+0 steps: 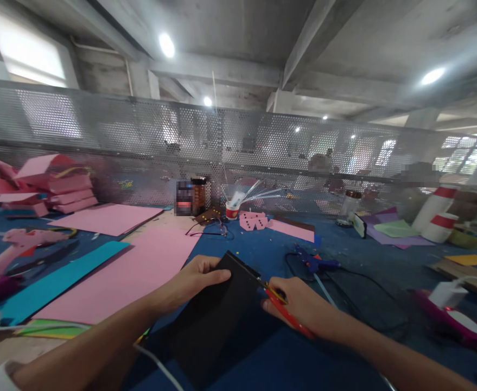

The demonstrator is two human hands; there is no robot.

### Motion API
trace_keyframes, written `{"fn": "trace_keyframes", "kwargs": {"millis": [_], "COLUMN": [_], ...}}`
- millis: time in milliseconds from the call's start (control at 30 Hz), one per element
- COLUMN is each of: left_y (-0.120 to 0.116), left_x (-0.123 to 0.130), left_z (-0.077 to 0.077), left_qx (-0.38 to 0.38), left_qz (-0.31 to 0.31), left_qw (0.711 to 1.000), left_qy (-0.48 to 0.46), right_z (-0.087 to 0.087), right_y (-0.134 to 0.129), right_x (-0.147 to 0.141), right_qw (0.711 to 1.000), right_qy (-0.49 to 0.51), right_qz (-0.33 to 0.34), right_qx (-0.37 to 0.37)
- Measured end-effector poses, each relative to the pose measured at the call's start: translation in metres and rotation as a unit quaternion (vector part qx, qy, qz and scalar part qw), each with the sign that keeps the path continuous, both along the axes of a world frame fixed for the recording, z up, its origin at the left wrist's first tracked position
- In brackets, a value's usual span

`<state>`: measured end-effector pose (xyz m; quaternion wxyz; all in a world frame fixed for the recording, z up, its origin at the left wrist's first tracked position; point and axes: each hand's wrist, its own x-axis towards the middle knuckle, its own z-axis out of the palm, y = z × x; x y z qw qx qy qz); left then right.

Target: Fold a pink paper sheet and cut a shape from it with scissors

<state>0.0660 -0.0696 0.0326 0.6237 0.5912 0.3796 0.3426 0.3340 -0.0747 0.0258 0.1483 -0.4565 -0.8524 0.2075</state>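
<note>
A sheet of black card [217, 320] slants over the blue table in front of me. My left hand [208, 277] pinches its upper left side, thumb on top and fingers underneath. In my right hand [291, 304] is a pair of scissors [289, 315] with red and yellow handles. Their blades meet the card's right edge near its top corner, and part of the blades is hidden. Just beyond the right hand lies a blue glue gun [315, 263] with its cord.
Pink sheets [140, 271] and a teal strip [67, 277] cover the left, beside a pink glue gun [18, 247]. Behind stand a paper cup [232, 210], eyeglasses [209, 227] and dotted pink pieces [253, 220]. A purple power strip [453, 323] lies right. A perforated metal screen [242, 141] runs across the back.
</note>
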Motion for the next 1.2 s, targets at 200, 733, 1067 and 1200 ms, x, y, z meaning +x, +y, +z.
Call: {"fn": "trace_keyframes", "kwargs": {"millis": [200, 733, 1067, 1200], "left_y": [-0.001, 0.001, 0.005, 0.014], "left_x": [0.0, 0.002, -0.006, -0.012], "left_z": [0.001, -0.001, 0.003, 0.009], "left_qx": [0.001, -0.022, -0.03, -0.012], "left_qz": [0.003, -0.003, 0.079, 0.173], "left_qw": [1.0, 1.0, 0.996, 0.983], "left_qy": [0.002, 0.002, -0.023, -0.059], "right_z": [-0.002, 0.001, -0.005, -0.005], "right_y": [0.001, 0.001, 0.012, 0.018], "right_x": [0.0, -0.003, 0.003, 0.009], "right_qw": [1.0, 1.0, 0.997, 0.989], "right_qy": [0.004, -0.001, 0.07, 0.133], "right_qz": [0.011, 0.014, -0.042, -0.069], "right_qx": [-0.001, -0.017, 0.007, -0.006]}}
